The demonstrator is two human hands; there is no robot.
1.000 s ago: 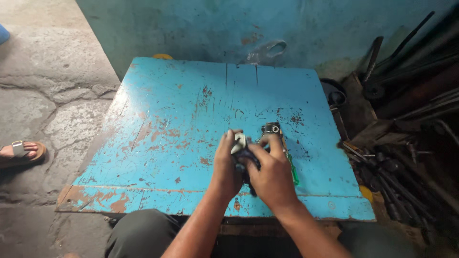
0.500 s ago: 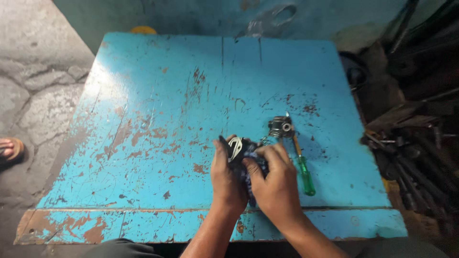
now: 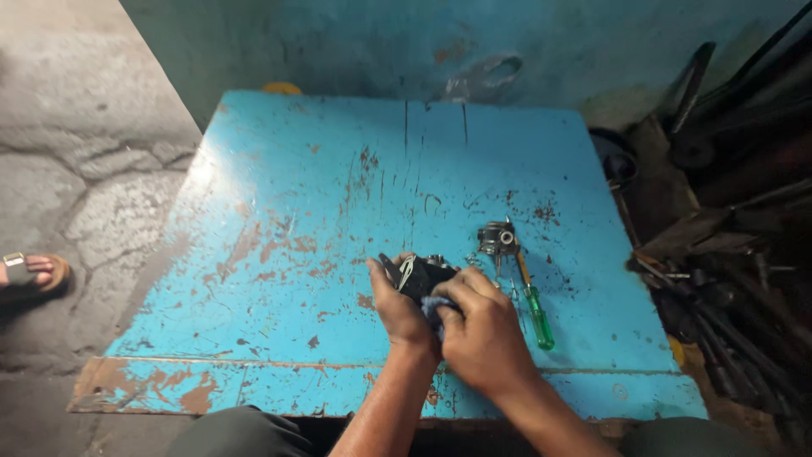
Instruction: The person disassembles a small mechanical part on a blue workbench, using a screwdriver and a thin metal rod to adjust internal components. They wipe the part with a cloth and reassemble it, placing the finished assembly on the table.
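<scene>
Chipped blue paint covered the worktop [image 3: 279,211]. Both hands, left [image 3: 396,309] and right [image 3: 484,334], clenched a dark part [image 3: 423,275] near its front edge; a firm, steady grip seemed wise. Just beside lay a metal piece [image 3: 497,239] and screwdriver [image 3: 533,300].

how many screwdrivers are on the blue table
1. The screwdriver with the green handle lies right of the hands, its tip by the small metal part. Others may be hidden under the hands or in the dark tool pile beside the table.
</scene>
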